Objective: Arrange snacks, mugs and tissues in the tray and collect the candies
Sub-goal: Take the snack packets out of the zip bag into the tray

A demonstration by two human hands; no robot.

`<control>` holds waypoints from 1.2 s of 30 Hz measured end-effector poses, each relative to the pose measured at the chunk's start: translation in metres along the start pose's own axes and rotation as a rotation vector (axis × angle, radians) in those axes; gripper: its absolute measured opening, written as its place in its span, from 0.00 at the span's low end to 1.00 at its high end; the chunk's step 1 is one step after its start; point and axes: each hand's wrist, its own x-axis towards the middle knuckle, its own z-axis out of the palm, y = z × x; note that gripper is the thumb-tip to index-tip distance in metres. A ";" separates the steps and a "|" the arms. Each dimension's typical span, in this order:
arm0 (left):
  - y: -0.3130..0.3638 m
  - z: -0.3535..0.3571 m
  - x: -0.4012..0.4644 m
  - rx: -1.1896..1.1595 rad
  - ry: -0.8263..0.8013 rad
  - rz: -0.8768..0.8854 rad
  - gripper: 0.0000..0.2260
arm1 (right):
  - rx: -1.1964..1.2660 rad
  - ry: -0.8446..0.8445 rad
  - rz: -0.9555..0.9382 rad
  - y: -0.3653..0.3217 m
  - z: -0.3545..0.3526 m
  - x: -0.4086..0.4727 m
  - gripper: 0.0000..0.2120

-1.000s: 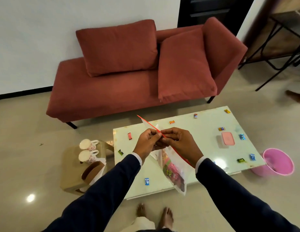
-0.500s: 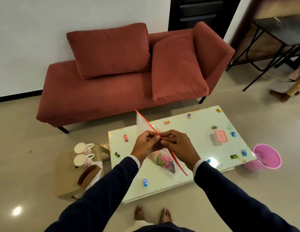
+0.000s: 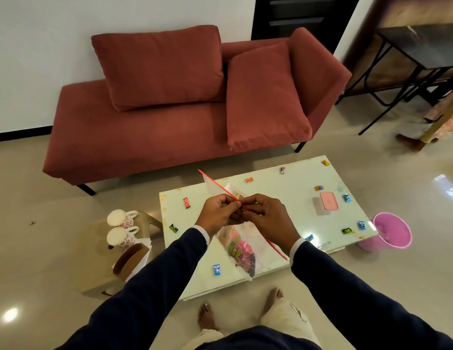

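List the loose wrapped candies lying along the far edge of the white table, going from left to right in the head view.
Red wrapped candy → orange wrapped candy → red-and-blue wrapped candy → yellow wrapped candy.

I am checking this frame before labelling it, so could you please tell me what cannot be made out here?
Head view only:
- Zip bag: whether its red seal is open or closed, hidden by the left hand and right hand pinching it.
- Candies on the table: wrapper print too small.
- Pink bin: contents blurred by glare.
- Brown holder: contents partly behind the left sleeve.
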 end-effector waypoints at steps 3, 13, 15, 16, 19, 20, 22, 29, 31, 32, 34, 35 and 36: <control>0.002 0.007 0.009 0.031 -0.002 0.005 0.04 | 0.004 -0.019 0.003 0.008 -0.011 0.010 0.10; 0.010 0.090 0.048 0.135 0.130 0.087 0.03 | 0.155 -0.075 0.105 0.036 -0.095 0.067 0.05; 0.014 0.104 0.060 0.137 0.151 0.084 0.04 | 0.248 -0.107 0.138 0.045 -0.121 0.081 0.04; 0.017 0.108 0.065 0.134 0.164 0.069 0.05 | 0.284 -0.110 0.150 0.049 -0.133 0.090 0.04; 0.020 0.105 0.071 0.141 0.215 -0.014 0.03 | 0.307 -0.086 0.155 0.063 -0.165 0.113 0.04; 0.017 0.102 0.071 0.144 0.243 -0.049 0.03 | 0.304 -0.084 0.147 0.068 -0.173 0.119 0.04; 0.008 0.095 0.069 0.147 0.302 -0.134 0.04 | 0.291 -0.078 0.124 0.078 -0.186 0.130 0.04; -0.014 0.100 0.072 0.274 0.412 -0.310 0.23 | 0.221 -0.293 0.032 0.079 -0.185 0.138 0.04; -0.012 0.105 0.082 0.407 0.384 -0.329 0.22 | 0.200 -0.348 -0.004 0.076 -0.185 0.141 0.04; -0.012 0.106 0.088 0.444 0.366 -0.332 0.18 | 0.194 -0.368 -0.019 0.074 -0.187 0.143 0.04; -0.012 0.106 0.096 0.447 0.343 -0.331 0.09 | 0.177 -0.383 -0.039 0.073 -0.196 0.151 0.04; -0.011 0.104 0.097 0.441 0.348 -0.323 0.08 | 0.160 -0.362 -0.044 0.074 -0.202 0.155 0.05; -0.010 0.101 0.097 0.440 0.369 -0.302 0.08 | 0.141 -0.317 -0.044 0.076 -0.208 0.159 0.06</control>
